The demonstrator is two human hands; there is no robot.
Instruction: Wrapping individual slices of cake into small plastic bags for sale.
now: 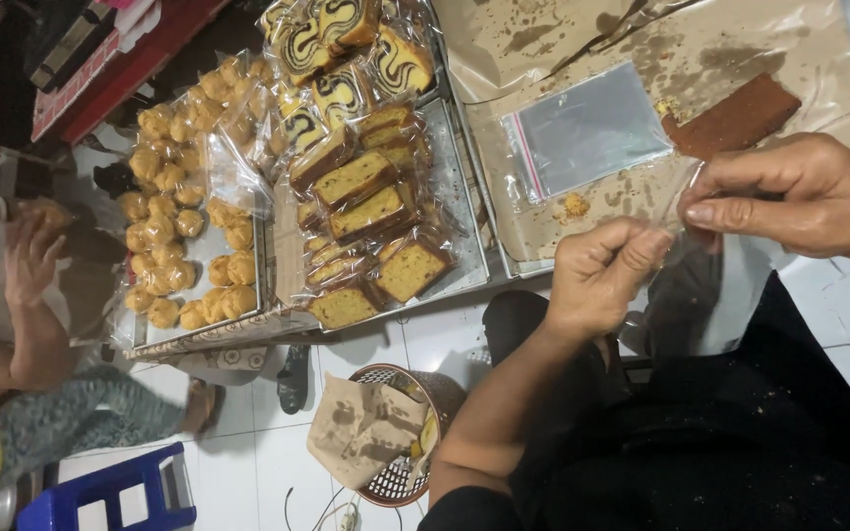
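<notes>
Both hands are pinching a clear plastic bag (pixel 686 211) open between them: the left hand (pixel 602 275) is gripping its near edge, the right hand (pixel 799 197) its far edge. The brown cake slice (pixel 735 120) is lying just beyond the right hand on greasy paper (pixel 543 39), its long axis slanting.

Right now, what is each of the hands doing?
Left hand: closed, pinching the thin clear plastic bag.
Right hand: closed, pinching the same bag's edge.
</notes>
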